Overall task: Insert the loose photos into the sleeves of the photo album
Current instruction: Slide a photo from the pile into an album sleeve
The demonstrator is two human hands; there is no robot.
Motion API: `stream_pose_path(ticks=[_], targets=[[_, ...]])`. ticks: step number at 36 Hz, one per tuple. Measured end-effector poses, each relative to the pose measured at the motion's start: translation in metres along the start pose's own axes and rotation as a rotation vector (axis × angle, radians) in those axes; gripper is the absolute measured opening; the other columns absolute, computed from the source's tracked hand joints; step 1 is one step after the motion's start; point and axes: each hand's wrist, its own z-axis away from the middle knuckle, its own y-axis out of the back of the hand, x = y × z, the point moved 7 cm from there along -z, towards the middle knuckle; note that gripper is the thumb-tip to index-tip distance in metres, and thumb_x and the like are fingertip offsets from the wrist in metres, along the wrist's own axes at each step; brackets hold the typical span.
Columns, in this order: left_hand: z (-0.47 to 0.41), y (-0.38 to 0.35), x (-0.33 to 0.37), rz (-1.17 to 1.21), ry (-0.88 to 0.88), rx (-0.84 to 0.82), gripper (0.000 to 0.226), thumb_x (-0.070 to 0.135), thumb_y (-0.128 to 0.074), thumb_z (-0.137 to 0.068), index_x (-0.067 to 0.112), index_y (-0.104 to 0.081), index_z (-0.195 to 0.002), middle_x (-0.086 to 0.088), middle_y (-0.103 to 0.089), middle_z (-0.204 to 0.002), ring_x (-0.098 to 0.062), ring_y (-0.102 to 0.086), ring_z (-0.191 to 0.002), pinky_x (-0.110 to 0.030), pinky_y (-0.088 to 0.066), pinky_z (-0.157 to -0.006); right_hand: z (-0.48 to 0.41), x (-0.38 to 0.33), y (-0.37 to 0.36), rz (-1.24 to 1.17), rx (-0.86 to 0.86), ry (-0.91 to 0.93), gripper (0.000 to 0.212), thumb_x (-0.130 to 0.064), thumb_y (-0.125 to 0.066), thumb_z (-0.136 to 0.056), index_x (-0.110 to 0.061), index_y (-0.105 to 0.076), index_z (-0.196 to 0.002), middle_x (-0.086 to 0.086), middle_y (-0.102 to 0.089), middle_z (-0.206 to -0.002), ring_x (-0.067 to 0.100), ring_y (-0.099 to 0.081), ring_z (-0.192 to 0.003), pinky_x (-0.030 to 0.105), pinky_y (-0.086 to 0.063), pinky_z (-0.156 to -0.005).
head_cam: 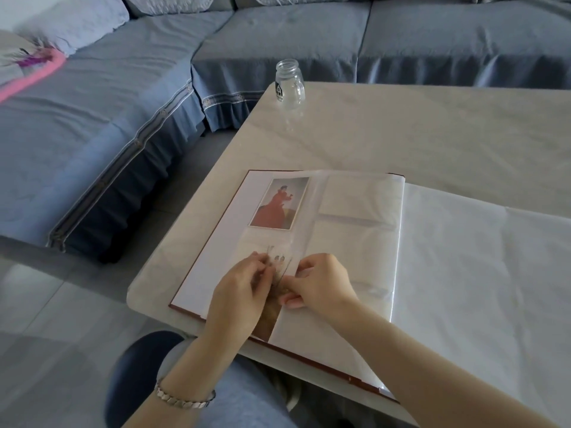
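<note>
The loose photo (pixel 279 264) is pinched between the curled fingers of the left hand (pixel 238 291) and the right hand (pixel 321 282), its far edge at the lower sleeve (pixel 262 242) of the album (pixel 213 251). A corner snagging the sleeve mouth beyond the fingertips would likely crease the photo.

Pale marble table (pixel 432 125): open photo album (pixel 216 242) at near edge, glass jar (pixel 289 84) well beyond album, white sheet (pixel 479 257) against album's right side.

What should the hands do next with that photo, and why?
Probably push the photo deeper into the album sleeve: the left hand pinches it, the right hand holds the sleeve beside it, and its near end sticks out below the hands.
</note>
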Motion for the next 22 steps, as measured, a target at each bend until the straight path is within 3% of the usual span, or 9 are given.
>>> stream_pose_path(ticks=[3, 6, 8, 10, 13, 15, 17, 20, 22], targets=[[0.001, -0.001, -0.001, 0.074, -0.006, -0.072, 0.014, 0.02, -0.058, -0.09, 0.022, -0.062, -0.104, 0.025, -0.053, -0.108, 0.009, -0.053, -0.103, 0.002, -0.038, -0.084, -0.01, -0.005, -0.009, 0.058, -0.095, -0.019, 0.025, -0.008, -0.067, -0.084, -0.006, -0.05, -0.066, 0.018, -0.067, -0.066, 0.014, -0.065, -0.048, 0.023, -0.056, -0.053], [0.007, -0.007, -0.005, 0.138, 0.025, -0.196, 0.033, 0.033, -0.06, -0.088, 0.035, -0.047, -0.118, 0.036, -0.043, -0.109, 0.027, -0.04, -0.102, 0.003, -0.034, -0.086, -0.01, -0.009, -0.006, 0.137, -0.244, -0.067, 0.017, -0.004, -0.06, -0.086, -0.003, -0.059, -0.07, 0.016, -0.071, -0.072, 0.017, -0.068, -0.057, 0.026, -0.058, -0.068], [0.012, -0.013, -0.008, 0.098, 0.033, -0.268, 0.055, 0.045, -0.062, -0.084, 0.036, -0.037, -0.131, 0.038, -0.037, -0.117, 0.023, -0.035, -0.112, -0.003, -0.03, -0.093, -0.009, -0.012, 0.008, 0.18, -0.225, -0.028, 0.014, -0.002, -0.056, -0.088, -0.002, -0.066, -0.077, 0.012, -0.072, -0.071, 0.017, -0.068, -0.056, 0.025, -0.058, -0.064], [0.014, -0.017, -0.009, 0.019, 0.024, -0.292, 0.068, 0.051, -0.06, -0.083, 0.034, -0.027, -0.14, 0.035, -0.028, -0.128, 0.011, -0.027, -0.127, -0.017, -0.026, -0.108, -0.007, -0.015, 0.029, 0.234, -0.082, 0.088, 0.014, -0.004, -0.052, -0.09, -0.005, -0.066, -0.087, 0.006, -0.069, -0.068, 0.017, -0.068, -0.056, 0.027, -0.058, -0.063], [0.014, -0.016, -0.007, 0.01, 0.019, -0.235, 0.065, 0.045, -0.057, -0.087, 0.028, -0.028, -0.143, 0.023, -0.03, -0.136, -0.004, -0.026, -0.136, -0.032, -0.026, -0.115, 0.005, -0.029, 0.062, 0.519, 0.234, 0.43, 0.016, -0.005, -0.054, -0.088, -0.009, -0.069, -0.095, -0.001, -0.065, -0.079, 0.016, -0.064, -0.069, 0.026, -0.051, -0.068], [0.014, -0.013, -0.008, 0.031, 0.015, -0.143, 0.057, 0.034, -0.06, -0.089, 0.021, -0.038, -0.139, 0.018, -0.039, -0.131, -0.008, -0.038, -0.13, -0.032, -0.034, -0.11, 0.014, -0.034, 0.078, 0.672, 0.41, 0.675, 0.016, 0.004, -0.064, -0.078, -0.005, -0.071, -0.09, 0.004, -0.066, -0.088, 0.025, -0.064, -0.08, 0.031, -0.05, -0.074], [0.015, -0.007, -0.011, 0.016, 0.011, -0.029, 0.05, 0.025, -0.064, -0.087, 0.014, -0.047, -0.132, 0.009, -0.052, -0.124, -0.01, -0.051, -0.116, -0.027, -0.044, -0.1, 0.014, -0.022, 0.085, 0.816, 0.489, 0.79, 0.019, 0.004, -0.072, -0.07, -0.003, -0.071, -0.087, 0.012, -0.068, -0.096, 0.034, -0.066, -0.088, 0.041, -0.048, -0.082], [0.016, 0.0, -0.011, -0.06, -0.024, 0.044, 0.045, 0.02, -0.071, -0.08, 0.01, -0.056, -0.122, 0.002, -0.062, -0.108, -0.008, -0.059, -0.094, -0.014, -0.046, -0.081, 0.011, -0.006, 0.095, 0.891, 0.499, 0.782, 0.025, -0.02, -0.058, -0.08, -0.005, -0.07, -0.096, 0.015, -0.065, -0.111, 0.034, -0.062, -0.103, 0.033, -0.039, -0.096], [0.016, 0.0, -0.005, -0.137, -0.083, 0.027, 0.04, 0.011, -0.077, -0.072, 0.007, -0.063, -0.11, -0.001, -0.065, -0.092, -0.013, -0.062, -0.077, -0.022, -0.054, -0.068, 0.011, -0.001, 0.094, 0.937, 0.486, 0.777, 0.039, -0.03, -0.043, -0.086, -0.006, -0.069, -0.103, 0.015, -0.064, -0.117, 0.033, -0.059, -0.11, 0.032, -0.034, -0.103]])
